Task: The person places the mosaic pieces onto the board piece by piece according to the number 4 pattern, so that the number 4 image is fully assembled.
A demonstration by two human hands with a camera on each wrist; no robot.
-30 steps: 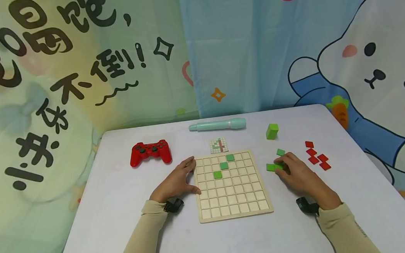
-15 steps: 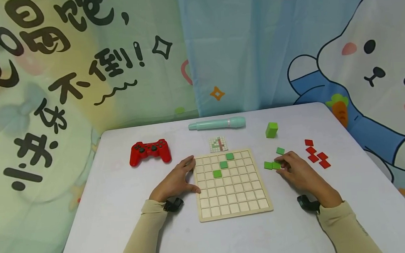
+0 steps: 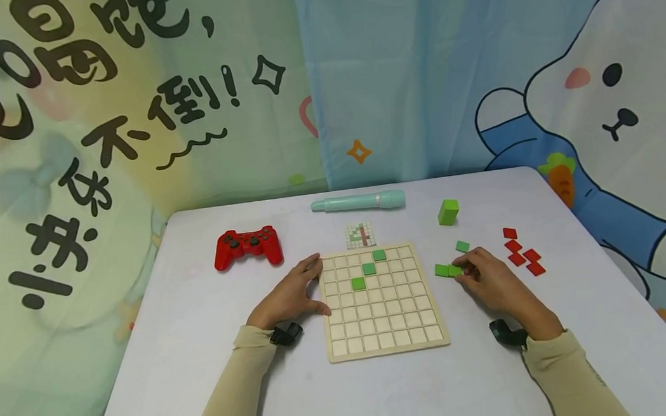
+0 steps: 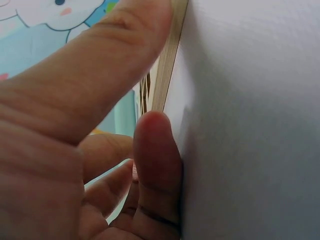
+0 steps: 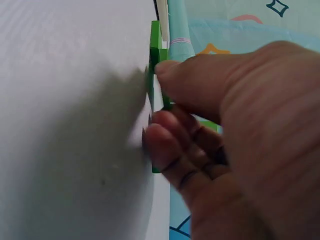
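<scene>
A wooden grid board [image 3: 383, 332] lies in front of me with three green tiles [image 3: 368, 269] set in a diagonal near its top. My left hand [image 3: 313, 287] rests flat against the board's left edge [image 4: 161, 90], fingers straight, thumb along the side. To the right of the board, my right hand [image 3: 458, 270] pinches a green tile [image 3: 454, 269] on the table, with a second green tile [image 3: 441, 270] beside it. In the right wrist view the thumb and curled fingers [image 5: 160, 145] close on that green tile [image 5: 155, 47].
Another loose green tile [image 3: 462, 246] and a green block [image 3: 448, 212] lie beyond the right hand. Several red tiles [image 3: 521, 252] sit further right. A small pattern card [image 3: 360, 235], a teal pen [image 3: 358, 202] and a red game controller [image 3: 247, 247] lie behind the board.
The right hand's fingers have shifted slightly on the green tiles beside the board. The left hand and the board have stayed put.
</scene>
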